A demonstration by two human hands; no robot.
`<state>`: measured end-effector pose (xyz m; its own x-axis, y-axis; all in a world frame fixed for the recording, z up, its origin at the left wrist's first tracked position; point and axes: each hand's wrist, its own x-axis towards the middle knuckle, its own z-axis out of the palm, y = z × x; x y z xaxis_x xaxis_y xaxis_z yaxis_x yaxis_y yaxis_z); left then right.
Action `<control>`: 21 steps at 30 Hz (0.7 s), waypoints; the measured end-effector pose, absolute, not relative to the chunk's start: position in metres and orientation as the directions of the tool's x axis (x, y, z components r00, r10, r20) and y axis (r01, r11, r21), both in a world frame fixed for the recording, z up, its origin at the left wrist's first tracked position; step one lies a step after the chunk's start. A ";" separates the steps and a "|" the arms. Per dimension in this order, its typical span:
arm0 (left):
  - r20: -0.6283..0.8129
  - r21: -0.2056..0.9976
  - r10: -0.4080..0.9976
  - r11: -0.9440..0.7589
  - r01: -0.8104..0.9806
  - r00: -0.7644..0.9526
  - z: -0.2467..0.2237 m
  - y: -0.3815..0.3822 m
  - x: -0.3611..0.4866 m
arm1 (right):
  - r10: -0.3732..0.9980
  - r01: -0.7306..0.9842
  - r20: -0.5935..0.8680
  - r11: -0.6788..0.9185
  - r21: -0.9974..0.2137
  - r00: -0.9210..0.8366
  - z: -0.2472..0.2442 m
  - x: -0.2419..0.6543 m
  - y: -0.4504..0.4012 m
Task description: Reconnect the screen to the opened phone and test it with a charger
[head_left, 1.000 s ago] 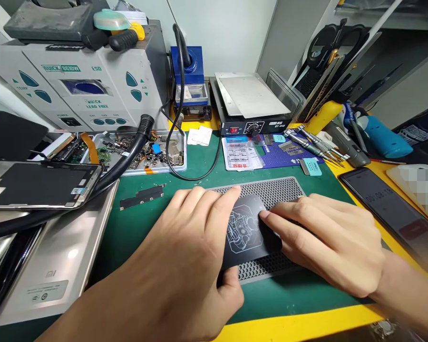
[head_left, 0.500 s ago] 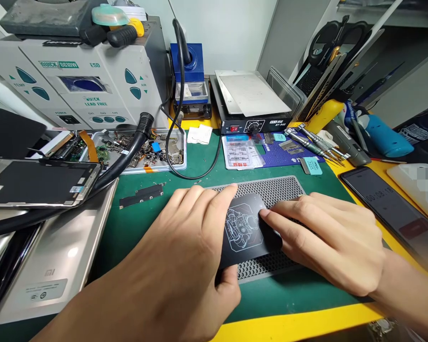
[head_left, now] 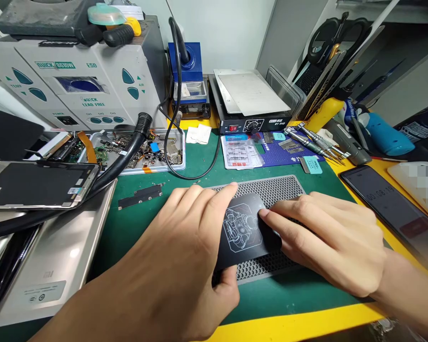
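Note:
Between my hands is a dark phone-sized panel (head_left: 240,228) with rounded corners and a pale line drawing of an astronaut on its face. It sits tilted above a grey honeycomb mat (head_left: 285,187). My left hand (head_left: 192,247) is closed around its left end, fingers over the far edge and thumb below the near edge. At the right end my right hand (head_left: 328,242) pinches the panel, with the index fingertip pressed on its face. The panel's underside and part of both ends are hidden.
At the back stand a hot air station (head_left: 82,85) and a heating plate (head_left: 253,118). A black hose (head_left: 128,156) crosses the left, above gold phone backs (head_left: 57,256) and beside a parts tray (head_left: 178,166). A phone showing a timer (head_left: 388,209) lies at right.
Both hands and the panel hold nearly the same pose. The view has shifted slightly, and the timer on the phone has advanced by a second.

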<state>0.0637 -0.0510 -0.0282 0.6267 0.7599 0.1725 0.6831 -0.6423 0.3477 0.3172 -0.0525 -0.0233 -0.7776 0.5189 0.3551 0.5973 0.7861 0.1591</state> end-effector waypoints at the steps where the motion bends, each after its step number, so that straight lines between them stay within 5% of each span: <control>1: 0.174 0.349 0.759 -0.643 0.682 0.627 -0.028 -0.051 0.064 | 0.519 0.597 0.356 0.786 0.158 -0.777 -0.023 0.317 -0.053; 21: 0.200 0.318 0.777 -0.628 0.711 0.597 -0.031 -0.052 0.067 | 0.509 0.588 0.355 0.792 0.162 -0.784 -0.024 0.318 -0.052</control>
